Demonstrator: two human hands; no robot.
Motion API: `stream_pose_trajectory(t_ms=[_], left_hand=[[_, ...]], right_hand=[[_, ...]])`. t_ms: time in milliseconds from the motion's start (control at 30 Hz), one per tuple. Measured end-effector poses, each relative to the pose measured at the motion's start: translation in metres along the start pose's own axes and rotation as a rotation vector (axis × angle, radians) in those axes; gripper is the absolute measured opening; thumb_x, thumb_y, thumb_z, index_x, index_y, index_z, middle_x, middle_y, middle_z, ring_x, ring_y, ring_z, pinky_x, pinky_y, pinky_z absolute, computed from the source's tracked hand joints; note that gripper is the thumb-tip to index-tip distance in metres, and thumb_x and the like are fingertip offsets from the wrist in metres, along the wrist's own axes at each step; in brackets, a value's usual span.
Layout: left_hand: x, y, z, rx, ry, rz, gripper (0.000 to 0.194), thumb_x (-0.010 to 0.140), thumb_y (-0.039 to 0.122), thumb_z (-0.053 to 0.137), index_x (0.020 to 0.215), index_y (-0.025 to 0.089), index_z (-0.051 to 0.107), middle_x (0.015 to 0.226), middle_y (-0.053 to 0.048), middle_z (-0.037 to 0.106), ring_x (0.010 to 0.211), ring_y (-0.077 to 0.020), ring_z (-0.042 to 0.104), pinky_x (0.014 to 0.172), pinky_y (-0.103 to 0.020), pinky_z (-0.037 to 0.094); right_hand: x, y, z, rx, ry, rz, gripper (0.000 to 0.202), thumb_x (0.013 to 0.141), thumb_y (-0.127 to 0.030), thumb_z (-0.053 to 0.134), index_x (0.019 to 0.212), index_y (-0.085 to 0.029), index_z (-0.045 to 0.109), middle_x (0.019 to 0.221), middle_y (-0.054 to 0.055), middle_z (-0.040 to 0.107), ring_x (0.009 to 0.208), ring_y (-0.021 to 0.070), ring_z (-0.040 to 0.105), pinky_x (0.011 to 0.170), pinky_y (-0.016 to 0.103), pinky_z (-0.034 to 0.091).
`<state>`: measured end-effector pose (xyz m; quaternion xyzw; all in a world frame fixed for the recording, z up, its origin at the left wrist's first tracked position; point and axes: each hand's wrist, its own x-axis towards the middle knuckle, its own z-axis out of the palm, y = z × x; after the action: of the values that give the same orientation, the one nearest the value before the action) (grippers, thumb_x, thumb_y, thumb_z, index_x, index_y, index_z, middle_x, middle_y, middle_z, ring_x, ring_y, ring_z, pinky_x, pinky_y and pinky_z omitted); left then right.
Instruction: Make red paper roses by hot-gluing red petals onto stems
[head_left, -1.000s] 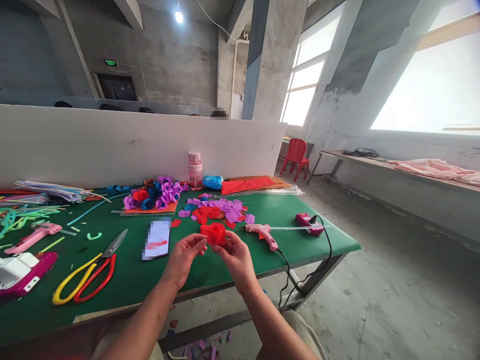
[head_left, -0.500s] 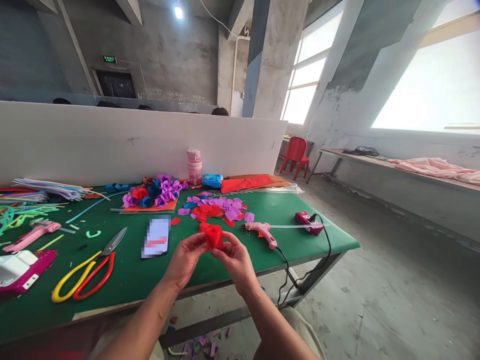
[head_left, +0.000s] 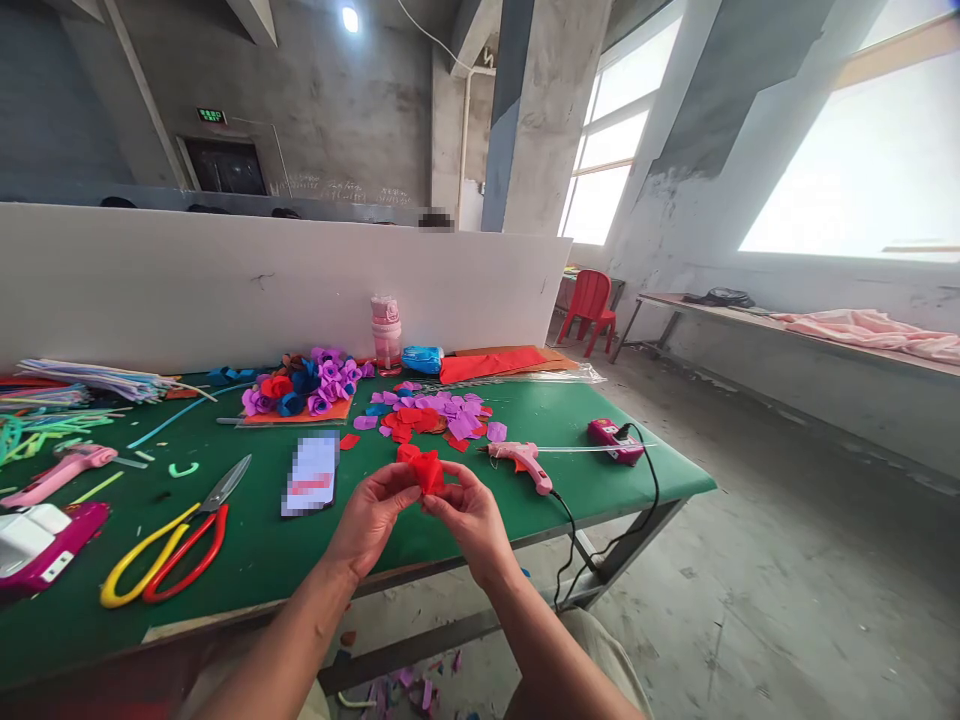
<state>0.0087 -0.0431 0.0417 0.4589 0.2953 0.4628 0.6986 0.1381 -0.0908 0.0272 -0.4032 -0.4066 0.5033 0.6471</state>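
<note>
Between the fingertips of both hands is a small red paper flower [head_left: 428, 474], held just above the table's front edge. My left hand [head_left: 377, 515] pinches its left side, and my right hand [head_left: 466, 513] pinches the right side. Behind them lies a pile of purple and red paper petals [head_left: 439, 412]. A pink glue gun [head_left: 523, 464] rests right of my right hand. Left of my left hand are a phone [head_left: 310, 474] and scissors [head_left: 180, 535] with yellow and red handles. Finished purple, blue and red flowers [head_left: 307, 384] sit farther back.
A pink bottle [head_left: 386, 335], a blue packet [head_left: 422, 360] and red paper sheets [head_left: 495, 364] stand or lie by the white partition [head_left: 285, 285]. Purple power strips [head_left: 616, 441] are at both sides. A black cord hangs over the front edge.
The red flower has turned and its petal edges look more spread out between my fingers. Both hands stay in nearly the same place. The view has shifted slightly.
</note>
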Motion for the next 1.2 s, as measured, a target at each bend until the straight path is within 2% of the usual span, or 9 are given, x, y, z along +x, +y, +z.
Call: stream_pose_trajectory(t_ms=[300, 600, 767, 900, 1100, 1200], left_hand=[[0.0001, -0.0009, -0.0008, -0.041, -0.034, -0.029, 0.035, 0.063, 0.02, 0.078, 0.097, 0.022, 0.071, 0.089, -0.003, 0.073, 0.086, -0.0155, 0.061, 0.08, -0.026, 0.043], [0.0014, -0.0046, -0.0017, -0.026, 0.01, -0.03, 0.035, 0.059, 0.019, 0.08, 0.093, 0.021, 0.071, 0.083, -0.001, 0.072, 0.08, -0.0142, 0.06, 0.076, -0.025, 0.043], [0.0014, -0.0034, -0.0007, -0.017, 0.016, -0.006, 0.038, 0.062, 0.019, 0.078, 0.099, 0.019, 0.069, 0.093, -0.005, 0.072, 0.088, -0.0168, 0.061, 0.082, -0.028, 0.043], [0.0018, -0.0032, -0.0013, -0.032, -0.009, -0.019, 0.036, 0.063, 0.018, 0.078, 0.099, 0.02, 0.069, 0.097, -0.005, 0.072, 0.091, -0.0166, 0.061, 0.083, -0.027, 0.043], [0.0039, -0.0058, -0.0023, -0.093, 0.068, 0.004, 0.032, 0.06, 0.016, 0.079, 0.09, 0.018, 0.071, 0.09, -0.003, 0.071, 0.088, -0.0141, 0.061, 0.082, -0.024, 0.043], [0.0049, -0.0075, -0.0018, -0.105, 0.109, 0.006, 0.031, 0.058, 0.016, 0.08, 0.087, 0.018, 0.07, 0.087, -0.002, 0.071, 0.082, -0.0129, 0.061, 0.078, -0.024, 0.044]], right_hand=[[-0.0026, -0.0009, 0.0012, -0.004, -0.008, 0.002, 0.043, 0.069, -0.029, 0.074, 0.108, -0.02, 0.058, 0.068, -0.002, 0.069, 0.064, 0.0139, 0.061, 0.068, 0.027, 0.045], [-0.0002, 0.0007, 0.0006, 0.029, 0.021, 0.034, 0.044, 0.066, -0.028, 0.076, 0.105, -0.02, 0.058, 0.066, -0.003, 0.069, 0.062, 0.0123, 0.061, 0.067, 0.025, 0.045], [-0.0012, 0.0006, 0.0009, 0.054, 0.059, 0.076, 0.036, 0.065, -0.032, 0.077, 0.093, -0.02, 0.057, 0.066, -0.003, 0.069, 0.061, 0.0112, 0.06, 0.066, 0.024, 0.045], [-0.0017, 0.0018, 0.0005, 0.07, 0.057, 0.064, 0.035, 0.065, -0.032, 0.077, 0.092, -0.02, 0.058, 0.066, -0.003, 0.069, 0.062, 0.0113, 0.06, 0.067, 0.024, 0.044], [-0.0036, 0.005, 0.0023, 0.045, 0.072, 0.005, 0.024, 0.072, -0.033, 0.071, 0.091, -0.019, 0.066, 0.083, 0.001, 0.07, 0.075, 0.0131, 0.06, 0.072, 0.025, 0.045], [-0.0047, 0.008, 0.006, 0.049, 0.109, -0.002, 0.023, 0.072, -0.033, 0.071, 0.09, -0.019, 0.069, 0.084, 0.002, 0.07, 0.077, 0.0142, 0.06, 0.075, 0.026, 0.046]])
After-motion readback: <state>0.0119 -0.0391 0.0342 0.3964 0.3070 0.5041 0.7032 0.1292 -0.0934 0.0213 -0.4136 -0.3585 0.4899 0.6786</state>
